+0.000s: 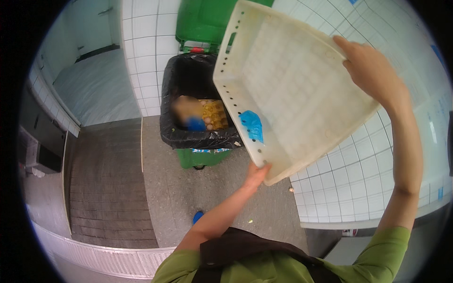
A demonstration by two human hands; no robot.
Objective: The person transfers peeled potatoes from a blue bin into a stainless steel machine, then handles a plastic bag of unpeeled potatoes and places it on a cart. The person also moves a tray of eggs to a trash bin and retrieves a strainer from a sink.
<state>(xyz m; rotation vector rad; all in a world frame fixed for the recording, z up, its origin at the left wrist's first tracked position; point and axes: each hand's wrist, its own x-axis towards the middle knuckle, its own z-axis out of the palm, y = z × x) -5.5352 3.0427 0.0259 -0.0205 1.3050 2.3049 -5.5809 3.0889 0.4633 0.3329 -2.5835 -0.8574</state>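
Note:
A large off-white plastic crate (302, 80) with small holes along its side is tilted toward the green wheelie bin (203, 158). My left hand (257, 175) grips its near lower corner, and my right hand (375, 70) holds the rim at the far right. Inside the crate a crumpled blue plastic piece (252, 125) lies against the holed side. The bin is lined with a black bag (200, 139). In it are a yellow egg tray (215, 113), several eggs, something blue and a blurred patch I cannot make out.
The bin's green lid (203, 21) stands open against the white tiled wall (146, 52). On the left are a dark ribbed floor mat (108, 184), a doorway and a dark cabinet (45, 125). A metal grating (108, 261) runs along the lower left. Small scraps lie on the grey floor (174, 193).

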